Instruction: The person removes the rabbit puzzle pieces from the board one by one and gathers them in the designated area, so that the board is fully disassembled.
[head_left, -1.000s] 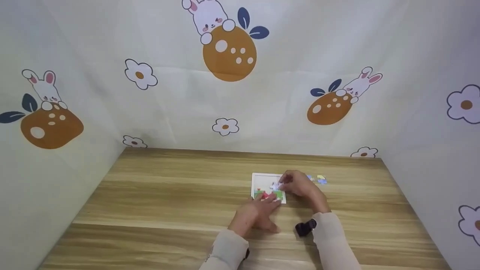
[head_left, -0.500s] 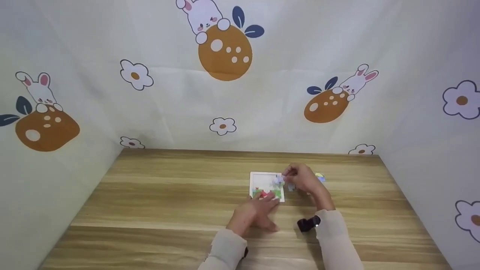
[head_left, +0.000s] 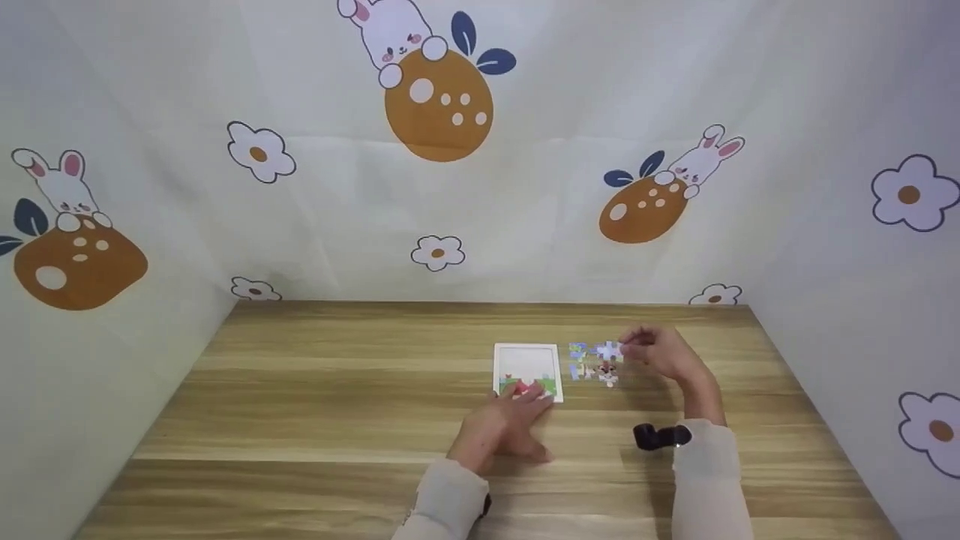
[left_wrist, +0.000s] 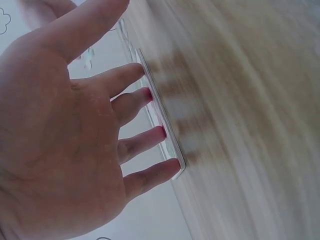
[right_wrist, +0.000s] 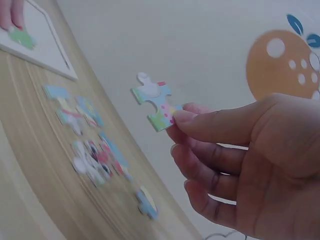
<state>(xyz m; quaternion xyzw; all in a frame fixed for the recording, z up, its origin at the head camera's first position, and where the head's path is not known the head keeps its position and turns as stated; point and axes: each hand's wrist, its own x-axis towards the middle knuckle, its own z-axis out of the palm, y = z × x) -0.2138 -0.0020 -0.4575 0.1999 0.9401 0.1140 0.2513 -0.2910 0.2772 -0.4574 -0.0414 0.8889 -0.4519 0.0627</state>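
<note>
My right hand [head_left: 664, 354] pinches a jigsaw piece [right_wrist: 150, 91] between thumb and forefinger. White, green and pink-dotted print shows on it in the right wrist view, and the other fingers are loosely bent. The hand hovers right of a white puzzle frame [head_left: 559, 367]. Along the frame's near side lie fitted pieces [head_left: 550, 385] with green and red print; its far part shows a bare pale base. My left hand [head_left: 499, 426] rests its spread fingertips on the frame's near edge, partly covering the fitted pieces.
Several loose jigsaw pieces [right_wrist: 92, 160] lie on the wooden table [head_left: 337, 390] between the frame and my right hand. One piece [right_wrist: 146, 202] with some yellow lies apart from them. A printed cloth [head_left: 337, 225] encloses the table's back and sides.
My right hand has drawn back from the frame to the right, carrying the jigsaw piece, and the loose pieces are now uncovered. My left hand stays on the frame. The head view shifts slightly.
</note>
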